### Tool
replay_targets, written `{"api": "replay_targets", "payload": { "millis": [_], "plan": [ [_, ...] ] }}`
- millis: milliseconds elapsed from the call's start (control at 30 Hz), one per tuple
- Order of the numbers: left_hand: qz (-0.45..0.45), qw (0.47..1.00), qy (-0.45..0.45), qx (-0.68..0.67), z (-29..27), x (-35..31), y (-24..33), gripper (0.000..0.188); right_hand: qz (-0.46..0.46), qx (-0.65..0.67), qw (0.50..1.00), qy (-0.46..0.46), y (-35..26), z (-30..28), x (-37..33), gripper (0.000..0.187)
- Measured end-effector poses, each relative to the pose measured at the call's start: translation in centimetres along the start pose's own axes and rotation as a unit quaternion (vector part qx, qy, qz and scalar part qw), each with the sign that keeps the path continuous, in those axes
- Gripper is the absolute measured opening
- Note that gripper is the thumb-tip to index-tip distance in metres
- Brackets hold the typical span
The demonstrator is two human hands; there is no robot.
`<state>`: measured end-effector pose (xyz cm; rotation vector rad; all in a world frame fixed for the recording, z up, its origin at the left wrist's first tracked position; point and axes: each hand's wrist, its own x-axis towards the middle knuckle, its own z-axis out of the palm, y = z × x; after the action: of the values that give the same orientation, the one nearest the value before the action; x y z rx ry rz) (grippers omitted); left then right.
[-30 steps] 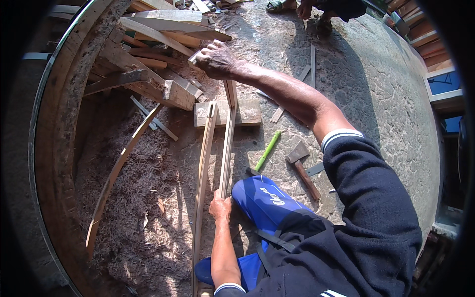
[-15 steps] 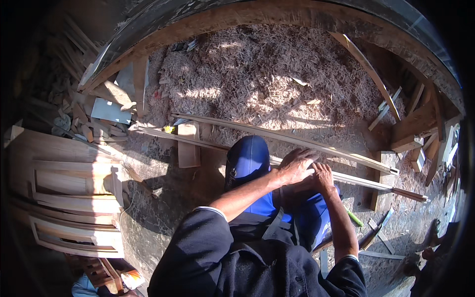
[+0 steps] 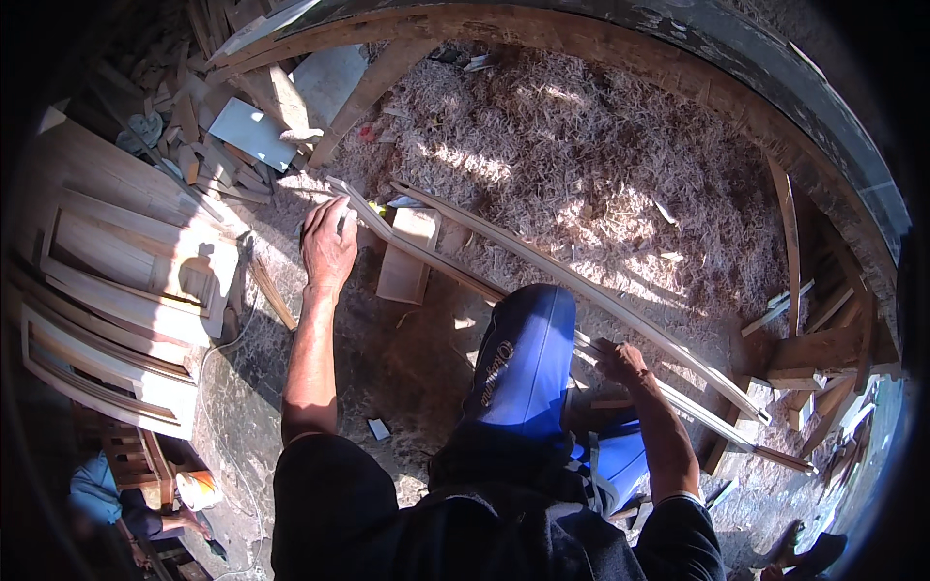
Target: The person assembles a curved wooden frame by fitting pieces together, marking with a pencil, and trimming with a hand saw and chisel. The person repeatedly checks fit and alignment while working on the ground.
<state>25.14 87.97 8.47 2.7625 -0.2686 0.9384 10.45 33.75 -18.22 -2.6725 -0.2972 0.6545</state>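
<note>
Across the ground before the person, a long, narrow wooden strip [image 3: 446, 265] is running obliquely, its middle passing behind a blue-trousered knee [image 3: 538, 324]. At its left end, the left hand [image 3: 327, 247] is hovering with bent fingers close against the wood; from where I am standing, I cannot tell whether they are closing on it. Right of the knee, the right hand [image 3: 622, 362] is touching the same strip, fingers bent over it; the firmness of its grip is escaping my view. A wooden block [image 3: 405, 276] is lying beneath the strip's left portion. Just beyond, a second strip [image 3: 678, 357] is stretching roughly parallel. Farther out, pale wood shavings [image 3: 572, 155] are covering the ground below a curved timber [image 3: 542, 27], while panelled wooden doors [image 3: 126, 261] are lying to the left. At lower left, a co-worker's hand [image 3: 192, 525] is showing.
</note>
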Motion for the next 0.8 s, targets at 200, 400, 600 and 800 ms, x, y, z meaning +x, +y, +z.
{"api": "replay_targets", "payload": {
  "millis": [200, 400, 600, 800],
  "plan": [
    [0.297, 0.952, 0.009, 0.067, 0.6, 8.1, 2.8, 0.029, 0.012, -0.010, 1.000, 0.019, -0.1, 0.6, -0.4, 0.047],
    [0.457, 0.889, -0.019, 0.001, 4.5, 11.6, 5.2, 0.034, 0.023, 0.015, 0.999, 0.028, -1.0, -0.1, -0.7, 0.039],
    [0.325, 0.910, -0.164, 0.200, 9.5, 11.6, -2.5, 0.025, 0.018, 0.015, 0.999, 0.040, -0.9, -0.5, -0.5, 0.038],
    [0.352, 0.932, -0.073, 0.041, 10.3, 12.4, 0.6, 0.030, 0.009, 0.018, 0.999, 0.033, -0.6, 0.2, -0.6, 0.041]
  ]
}}
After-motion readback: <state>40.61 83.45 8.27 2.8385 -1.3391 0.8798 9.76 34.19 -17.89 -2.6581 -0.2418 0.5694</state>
